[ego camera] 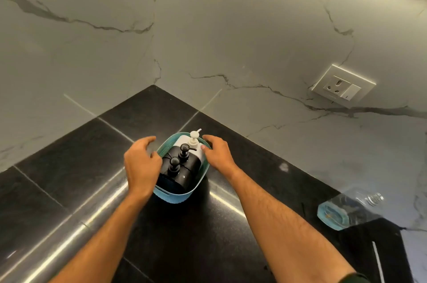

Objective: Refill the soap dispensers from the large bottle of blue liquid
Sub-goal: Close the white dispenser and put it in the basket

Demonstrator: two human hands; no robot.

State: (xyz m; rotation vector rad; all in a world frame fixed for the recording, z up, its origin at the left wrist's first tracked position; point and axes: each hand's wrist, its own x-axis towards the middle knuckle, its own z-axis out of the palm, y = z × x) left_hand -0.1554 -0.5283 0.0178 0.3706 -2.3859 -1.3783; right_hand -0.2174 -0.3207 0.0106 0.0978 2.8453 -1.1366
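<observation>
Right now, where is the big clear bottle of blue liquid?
In the head view, the clear bottle of blue liquid sits far right on the black counter, apart from the teal basket.

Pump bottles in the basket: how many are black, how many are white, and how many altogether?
Black pump bottles: 2
White pump bottles: 1
Total: 3, all standing in the basket
</observation>
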